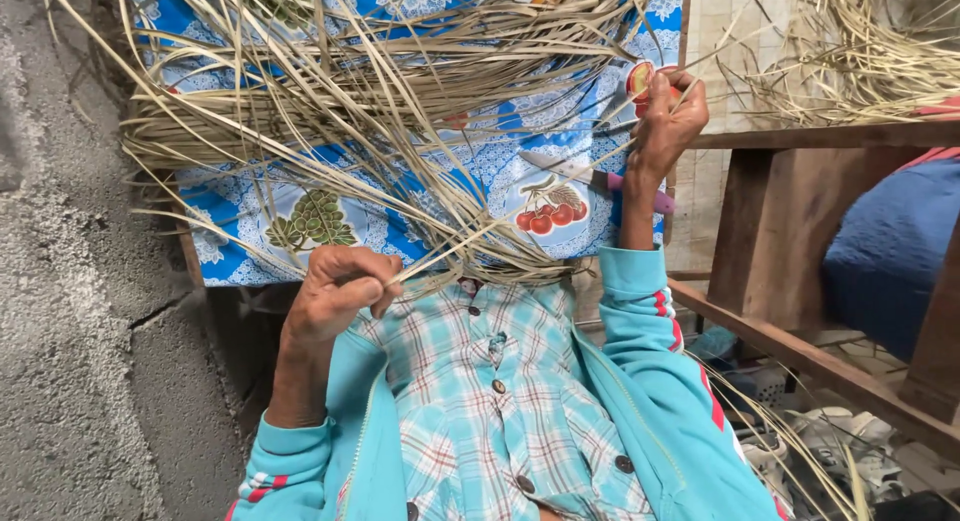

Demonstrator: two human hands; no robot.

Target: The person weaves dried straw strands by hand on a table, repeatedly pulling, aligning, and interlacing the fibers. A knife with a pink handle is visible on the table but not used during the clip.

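Observation:
A loose bundle of dry straw-coloured leaf strips [380,91] lies across a blue and white fruit-patterned tablecloth [240,206]. My left hand [338,293] is closed at the table's near edge, pinching the end of one thin strip [450,246]. That strip runs up and right toward my right hand [665,121], which grips strip ends above the cloth's right edge. A knife with a pink handle [590,176] rests on the cloth just below my right hand.
A wooden frame [800,241] stands to the right, with more dry strips [860,51] piled on top and a blue cushion [890,251] behind it. Grey concrete ground [70,311] lies to the left. Sandals and clutter sit under the frame.

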